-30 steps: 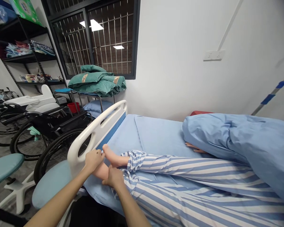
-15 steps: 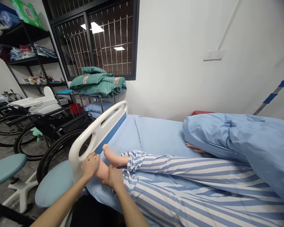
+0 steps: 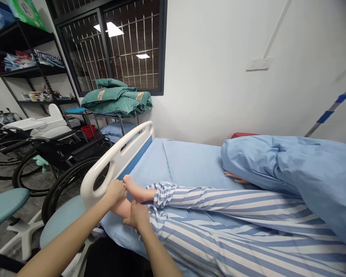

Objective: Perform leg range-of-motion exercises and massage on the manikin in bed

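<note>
My left hand [image 3: 116, 191] is closed over the toe end of the near foot [image 3: 122, 207]. The toes are hidden beneath it. My right hand [image 3: 138, 216] grips the same foot at the ankle, just below the cuff of the striped trousers [image 3: 196, 232]. The far foot [image 3: 135, 191] lies beside it, bare, toes up, with no hand on it. Both legs, in blue and white stripes, stretch to the right along the light blue bed sheet [image 3: 187, 159].
A white footboard [image 3: 115, 154] rises just left of the feet. A blue quilt [image 3: 276, 161] covers the upper body, with fingers [image 3: 236, 177] showing at its edge. Wheelchairs [image 3: 72, 154] and round stools [image 3: 7, 202] stand on the left, near a loaded shelf rack [image 3: 43, 69].
My left hand has turned and shifted slightly on the toe end of the near foot, its forearm higher. The right hand keeps its grip at the ankle. The view has shifted slightly.
</note>
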Motion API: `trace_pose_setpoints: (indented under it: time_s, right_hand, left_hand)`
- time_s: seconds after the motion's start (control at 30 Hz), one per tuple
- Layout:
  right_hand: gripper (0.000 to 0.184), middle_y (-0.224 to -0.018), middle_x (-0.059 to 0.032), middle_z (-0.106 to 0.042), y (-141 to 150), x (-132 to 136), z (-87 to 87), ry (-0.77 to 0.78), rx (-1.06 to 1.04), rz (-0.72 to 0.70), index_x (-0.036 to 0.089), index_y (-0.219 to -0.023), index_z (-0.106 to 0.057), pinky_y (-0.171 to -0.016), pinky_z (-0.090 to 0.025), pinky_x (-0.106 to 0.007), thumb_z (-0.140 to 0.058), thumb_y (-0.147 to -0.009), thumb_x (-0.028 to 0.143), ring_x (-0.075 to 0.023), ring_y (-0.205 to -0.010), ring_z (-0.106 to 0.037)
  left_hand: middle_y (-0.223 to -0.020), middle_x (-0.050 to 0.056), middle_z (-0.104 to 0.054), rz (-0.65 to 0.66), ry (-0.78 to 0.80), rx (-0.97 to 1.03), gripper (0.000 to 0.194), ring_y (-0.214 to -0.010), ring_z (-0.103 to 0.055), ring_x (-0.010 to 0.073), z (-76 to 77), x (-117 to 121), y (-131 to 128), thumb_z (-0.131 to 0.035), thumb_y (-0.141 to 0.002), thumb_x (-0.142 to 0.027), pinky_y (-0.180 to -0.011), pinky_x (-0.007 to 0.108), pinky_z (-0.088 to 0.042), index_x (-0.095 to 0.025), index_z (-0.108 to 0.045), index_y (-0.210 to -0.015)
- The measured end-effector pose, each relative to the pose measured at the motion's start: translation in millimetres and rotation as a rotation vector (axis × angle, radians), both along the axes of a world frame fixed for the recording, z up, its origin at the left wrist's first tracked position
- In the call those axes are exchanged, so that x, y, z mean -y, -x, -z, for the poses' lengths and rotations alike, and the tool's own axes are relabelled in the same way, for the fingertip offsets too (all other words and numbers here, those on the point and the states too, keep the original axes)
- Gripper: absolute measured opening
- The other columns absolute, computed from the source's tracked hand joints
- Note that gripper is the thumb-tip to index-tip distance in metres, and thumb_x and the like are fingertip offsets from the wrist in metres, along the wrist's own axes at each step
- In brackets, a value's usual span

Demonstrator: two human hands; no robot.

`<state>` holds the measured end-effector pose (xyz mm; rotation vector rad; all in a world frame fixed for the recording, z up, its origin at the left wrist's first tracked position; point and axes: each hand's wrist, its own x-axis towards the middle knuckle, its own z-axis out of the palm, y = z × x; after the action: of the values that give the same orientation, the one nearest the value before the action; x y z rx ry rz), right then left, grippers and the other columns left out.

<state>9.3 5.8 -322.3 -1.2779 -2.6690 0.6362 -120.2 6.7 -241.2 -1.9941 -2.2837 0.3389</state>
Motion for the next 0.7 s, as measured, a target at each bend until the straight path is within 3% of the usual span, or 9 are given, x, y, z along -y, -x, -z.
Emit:
trace_pose_setpoints:
  time_s: [0.13,0.27,0.47,0.57,0.7]
  right_hand:
    - [0.059,-0.096,-0.0151,-0.065,1.7,0.1,4.5,0.013,-0.017,0.021,0.013,-0.102,-0.054,-0.073,-0.049,-0.037,-0.07,-0.054,0.044,-0.0324,-0.085,-0.063]
    - [0.058,-0.092,-0.016,-0.065,1.9,0.6,4.9,0.0,-0.021,0.012,0.011,-0.101,-0.054,-0.07,-0.05,-0.04,-0.07,-0.054,0.043,-0.0335,-0.082,-0.063]
    - [0.058,-0.094,-0.016,-0.065,0.1,1.8,1.6,0.002,-0.025,0.01,0.012,-0.101,-0.053,-0.07,-0.05,-0.041,-0.069,-0.054,0.043,-0.0329,-0.084,-0.063]
    - [0.058,-0.093,-0.0144,-0.065,0.1,2.0,1.9,-0.001,-0.028,0.016,0.013,-0.1,-0.053,-0.07,-0.05,-0.04,-0.07,-0.053,0.044,-0.0326,-0.083,-0.063]
    - [0.06,-0.095,-0.0148,-0.065,0.1,2.3,1.8,0.035,-0.035,0.021,0.014,-0.1,-0.053,-0.071,-0.049,-0.039,-0.072,-0.052,0.044,-0.0333,-0.085,-0.063]
  left_hand:
    - [-0.087,0.018,-0.067,-0.078,-0.082,-0.028,0.037,-0.081,-0.063,0.0291,2.4,3.5,1.2,-0.035,-0.082,-0.029,-0.07,0.039,-0.044,-0.011,-0.068,-0.088]
    - [-0.085,0.015,-0.068,-0.236,-0.229,0.006,0.038,-0.081,-0.063,0.0269,6.7,7.2,2.8,-0.037,-0.081,-0.035,-0.068,0.036,-0.044,-0.013,-0.067,-0.084]
    - [-0.082,0.01,-0.068,-0.491,-0.378,0.249,0.039,-0.079,-0.062,0.0249,8.9,12.8,11.2,-0.035,-0.08,-0.041,-0.064,0.031,-0.042,-0.02,-0.067,-0.073]
    - [-0.077,0.009,-0.067,-0.54,-0.444,0.326,0.037,-0.076,-0.061,0.0237,12.6,19.1,11.4,-0.036,-0.079,-0.039,-0.061,0.029,-0.039,-0.021,-0.064,-0.065]
    - [-0.079,0.007,-0.067,-0.561,-0.551,0.344,0.033,-0.071,-0.06,0.0196,25.9,33.9,2.1,-0.034,-0.083,-0.035,-0.058,0.027,-0.035,-0.021,-0.062,-0.071]
